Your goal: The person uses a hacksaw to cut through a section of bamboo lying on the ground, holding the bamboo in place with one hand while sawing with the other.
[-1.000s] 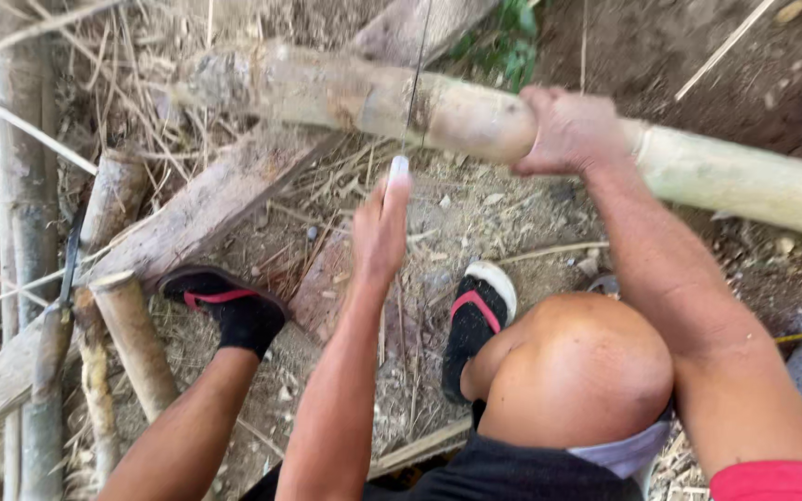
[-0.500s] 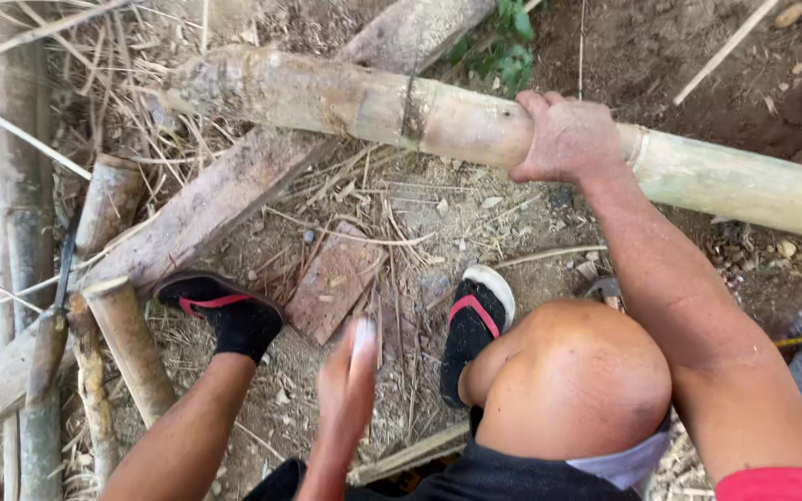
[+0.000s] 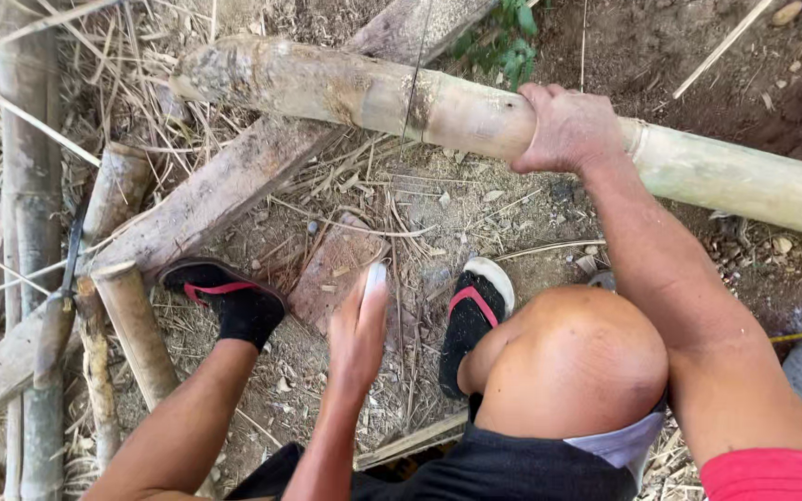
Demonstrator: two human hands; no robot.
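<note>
A long bamboo pole [image 3: 355, 93] lies slantwise across the top of the view, its left end resting on a flat weathered plank [image 3: 225, 199] that runs from the upper middle down to the lower left. The right hand [image 3: 573, 125] is clamped over the pole near its middle, fingers wrapped around the top of it. Below the pole is bare ground [image 3: 503, 209] strewn with dry straw and chips. At the far left, more bamboo poles [image 3: 30, 167] stand nearly upright in the view, with shorter cut stubs [image 3: 136, 329] beside them. The person's bent knee [image 3: 573, 362] fills the lower middle, hiding the ground behind it. Two feet in black sandals with red straps rest on the dirt: one [image 3: 225, 297] against the plank, the other [image 3: 475, 311] just beside the knee. A flat reddish piece of wood [image 3: 336, 269] lies between them. The left hand [image 3: 359, 334] is raised edge-on over it, fingers straight and together, holding nothing, slightly blurred.
</note>
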